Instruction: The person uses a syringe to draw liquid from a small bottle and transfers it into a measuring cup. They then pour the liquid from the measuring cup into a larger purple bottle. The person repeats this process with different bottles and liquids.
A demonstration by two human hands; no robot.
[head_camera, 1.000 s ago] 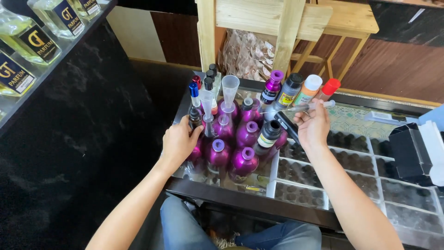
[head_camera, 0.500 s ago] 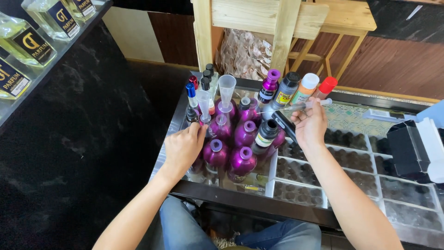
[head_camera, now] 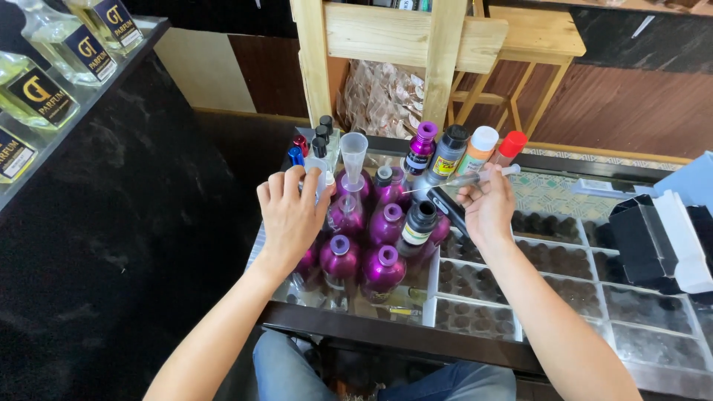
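- On the glass surface [head_camera: 564, 194] before us, our left hand [head_camera: 291, 212] is curled, fingers together, over a small clear funnel whose top barely shows at our fingertips [head_camera: 316, 165]; we cannot tell whether it grips the funnel or a bottle beneath it.
- Our right hand [head_camera: 486, 209] is clamped on a syringe [head_camera: 475, 178], held level with its thin tip pointing left toward the bottles, and it also pins a dark phone [head_camera: 445, 206] against the palm.
- Between the hands stands a tight cluster of purple bottles [head_camera: 379, 267], a taller funnel [head_camera: 353, 152] seated in one of them, and a black open-necked bottle [head_camera: 417, 223] touching its purple neighbours.
- Behind them a row runs purple, grey, orange-and-white, then a red-capped bottle [head_camera: 509, 146].
- To the right, clear trays [head_camera: 564, 293] of small dark vials sit under the glass.
- We judge the main risk to be tipping: the bottles stand shoulder to shoulder, so a nudge from either wrist could topple the tall funnel or the open bottle.
- Holding syringe and phone in one hand looks awkward; a slackened grip could drop either onto the bottles or spill liquid.
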